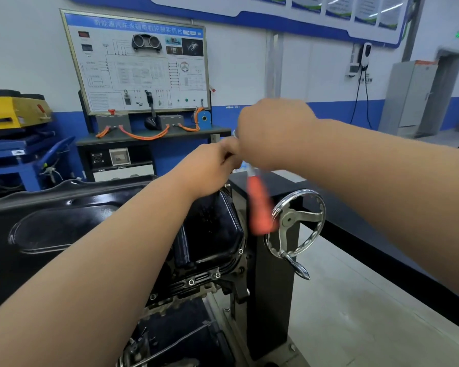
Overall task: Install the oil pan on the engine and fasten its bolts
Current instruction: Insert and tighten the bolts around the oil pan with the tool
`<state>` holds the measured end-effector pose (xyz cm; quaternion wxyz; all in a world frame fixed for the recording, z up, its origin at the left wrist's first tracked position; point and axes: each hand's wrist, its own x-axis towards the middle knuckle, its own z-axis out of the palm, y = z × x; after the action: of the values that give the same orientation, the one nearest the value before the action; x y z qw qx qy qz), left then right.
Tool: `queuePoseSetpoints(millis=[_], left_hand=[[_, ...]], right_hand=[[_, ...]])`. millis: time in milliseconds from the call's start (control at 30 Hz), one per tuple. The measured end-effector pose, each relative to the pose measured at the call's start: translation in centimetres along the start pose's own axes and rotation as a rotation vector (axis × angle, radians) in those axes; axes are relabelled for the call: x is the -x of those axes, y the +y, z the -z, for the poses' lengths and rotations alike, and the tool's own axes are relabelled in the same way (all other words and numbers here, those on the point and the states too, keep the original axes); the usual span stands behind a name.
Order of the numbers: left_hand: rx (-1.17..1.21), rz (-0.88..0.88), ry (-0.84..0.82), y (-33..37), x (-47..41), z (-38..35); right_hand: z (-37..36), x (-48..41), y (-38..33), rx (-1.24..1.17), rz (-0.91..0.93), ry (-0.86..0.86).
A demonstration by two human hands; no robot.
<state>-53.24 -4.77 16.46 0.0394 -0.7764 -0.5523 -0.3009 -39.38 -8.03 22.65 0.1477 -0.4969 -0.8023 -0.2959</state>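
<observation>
The black oil pan (pixel 212 229) sits on the engine (pixel 196 287) held in a black stand, with bolts (pixel 217 275) showing along its near flange. My right hand (pixel 273 133) grips the upper part of a tool whose orange handle (pixel 260 207) hangs down, blurred by motion. My left hand (pixel 212 168) is curled at the pan's far right edge, its fingertips pinching something small right under my right hand; what it pinches is hidden.
A chrome handwheel (pixel 297 221) with a crank handle sticks out from the stand (pixel 270 287) just right of the tool. A training panel bench (pixel 141 67) stands behind the engine. Blue shelving with a yellow box (pixel 13 109) is at left. A black rail (pixel 382 250) crosses the floor at right.
</observation>
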Motion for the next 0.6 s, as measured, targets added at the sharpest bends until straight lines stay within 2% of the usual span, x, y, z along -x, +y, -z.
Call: queuePoseSetpoints(millis=[33,100,233,300,400,500,600], left_hand=[[-0.051,-0.003,-0.026,-0.1,-0.1,-0.1],[-0.041,-0.013,-0.001,-0.4,-0.1,-0.1],[0.049,0.01,0.037,-0.3,-0.1,-0.2],[0.057,0.018,0.048,-0.3,-0.1,-0.2],[0.092,0.031,0.051,-0.5,-0.5,-0.2],[0.168,0.069,0.013,0.2,-1.1,-0.1],[0.083,0.011,0.045,0.0,-0.4,-0.2]], right_hand=[[0.0,0.2,-0.3,-0.084,-0.063,-0.047],[0.1,0.1,-0.4,-0.033,-0.019,-0.029],[1.5,-0.3,0.7,0.198,0.303,0.037],[1.3,-0.6,0.9,0.261,0.405,0.071],[0.7,-0.5,0.1,0.164,0.212,0.072],[0.2,-0.1,-0.4,-0.121,-0.028,-0.041],[0.5,-0.1,0.0,-0.032,0.064,0.0]])
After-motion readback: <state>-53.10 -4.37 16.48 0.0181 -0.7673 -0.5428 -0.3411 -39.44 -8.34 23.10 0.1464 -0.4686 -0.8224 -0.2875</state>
